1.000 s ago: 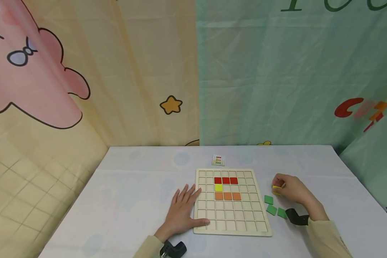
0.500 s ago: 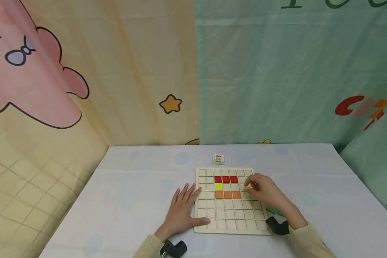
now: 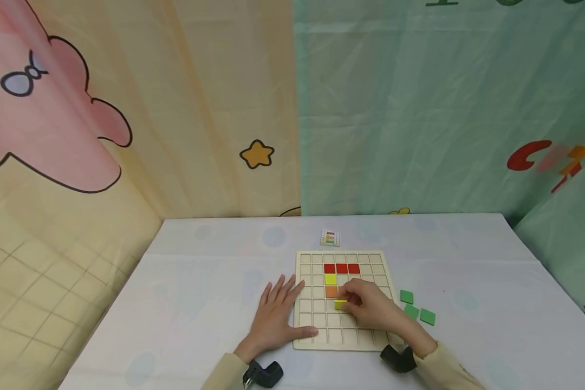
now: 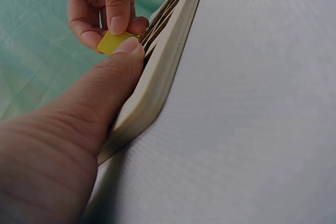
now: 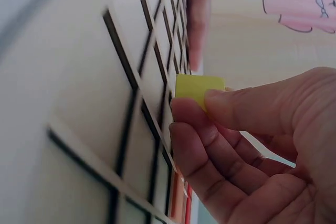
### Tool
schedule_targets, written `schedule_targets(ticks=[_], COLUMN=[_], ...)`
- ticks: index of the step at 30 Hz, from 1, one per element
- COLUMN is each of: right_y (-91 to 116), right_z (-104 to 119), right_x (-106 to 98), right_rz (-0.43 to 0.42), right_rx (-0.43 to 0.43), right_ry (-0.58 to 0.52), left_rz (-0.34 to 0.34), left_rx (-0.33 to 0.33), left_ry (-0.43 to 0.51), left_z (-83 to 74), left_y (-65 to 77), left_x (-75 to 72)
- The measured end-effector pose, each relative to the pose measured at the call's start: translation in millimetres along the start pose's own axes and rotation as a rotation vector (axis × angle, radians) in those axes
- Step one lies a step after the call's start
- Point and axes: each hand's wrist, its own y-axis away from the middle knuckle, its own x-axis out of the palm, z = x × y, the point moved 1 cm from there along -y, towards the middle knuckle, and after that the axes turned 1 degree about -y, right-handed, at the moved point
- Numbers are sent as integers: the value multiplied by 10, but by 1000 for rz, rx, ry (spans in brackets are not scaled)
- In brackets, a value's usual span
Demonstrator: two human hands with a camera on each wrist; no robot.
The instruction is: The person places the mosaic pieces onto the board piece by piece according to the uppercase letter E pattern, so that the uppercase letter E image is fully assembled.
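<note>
My right hand [image 3: 375,307] pinches a yellow square tile [image 3: 340,304] between thumb and fingers, over the middle of a pale gridded board [image 3: 313,320]. In the right wrist view the tile's [image 5: 193,86] flat face shows above the fingertips. With fingers spread, my left hand [image 3: 273,319] rests at the board's left edge, its thumb lying over the lower left corner. Three red tiles [image 3: 342,268] fill part of an upper row. Below them a second yellow tile [image 3: 330,279] sits in a cell, and under that an orange tile [image 3: 331,292]. My right hand hides the other orange tiles.
Three loose green tiles [image 3: 427,317] lie to the right of the board. A small printed card [image 3: 330,238] with a coloured pattern lies behind it. The white-clothed table [image 3: 200,303] ends at hanging printed curtains [image 3: 400,108].
My right hand has carried the yellow tile leftward from beside the green tiles to over the board's middle. The left hand has stayed put, and the head view has tilted down slightly.
</note>
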Motion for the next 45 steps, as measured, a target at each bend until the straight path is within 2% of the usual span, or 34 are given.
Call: schedule_targets(ticks=[3,7,16,24,31,35,38,43,45], right_y=[-18,-31,-48,-49,36,161,272,394,414], right_z=[22,35,79,99,126,106,52,-60,-107], right_x=[80,157,205,217,176,125,64,-94,-183], right_rz=[-2,-46,-134,-134,-62,12,46,-6,-48], right_rx=[-6,-11,87,109,74,24,-40,-146,-175], right_ry=[-15,-16,190,281,319,281,201,33,12], left_rz=[-8,-12,-6,-5,-3,-4,3,13,7], left_rx=[4,10,6,8,4,6,4,-8,-11], left_ry=[2,1,0,-9,-11,-7,-9,-4,1], left_z=[-6,-8,-17,-8,-18,-30,-37,-35,-29], left_y=[-2,1,-1,2,-10,-17,-22,-11,-1], left_x=[-13,-22,-23,-26,-12,4,17,-2,-20])
